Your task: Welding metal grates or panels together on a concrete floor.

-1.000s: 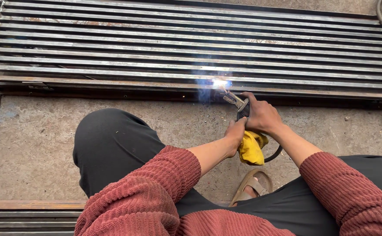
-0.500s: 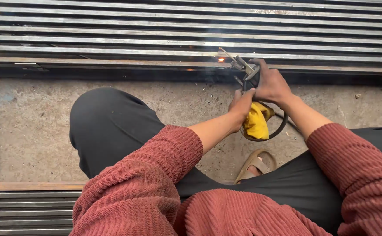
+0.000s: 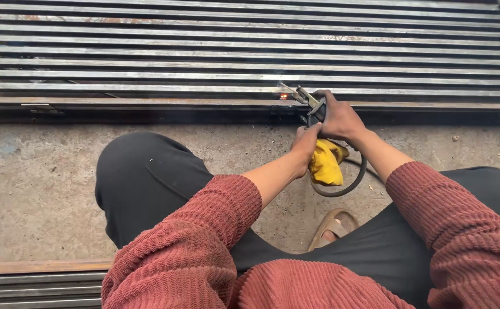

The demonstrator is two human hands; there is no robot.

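Concrete floor [image 3: 44,189], grey and speckled, fills the middle of the view, with a long steel grille [image 3: 147,57] lying across the top. About ten parallel bars of the grille show, running left to right, their ends cut off by the frame. A corner of a second grille [image 3: 38,283] shows at the lower left.

One person squats over the floor in black trousers and a ribbed red sweater, both sleeves pushed up to the forearm. Both arms reach forward and converge at the near edge of the grille.

The right hand [image 3: 338,117] is out farthest, wrist bent slightly down, fingers wrapped tight around the dark handle of one electrode holder [image 3: 313,106]. The holder's metal clamp points up and left, and one thin rod [image 3: 289,90] sticks out from it toward the nearest bars. A small orange glow [image 3: 284,96] sits on the bar just beside the rod's tip.

The left hand [image 3: 306,146] lies just below and touching the right, fingers closed around the lower end of the handle together with one yellow cloth [image 3: 325,163], which hangs down from the grip.

One black cable [image 3: 353,183] loops from under the hands, curving down and right over the concrete.

One sandalled foot [image 3: 333,226] shows between the knees.
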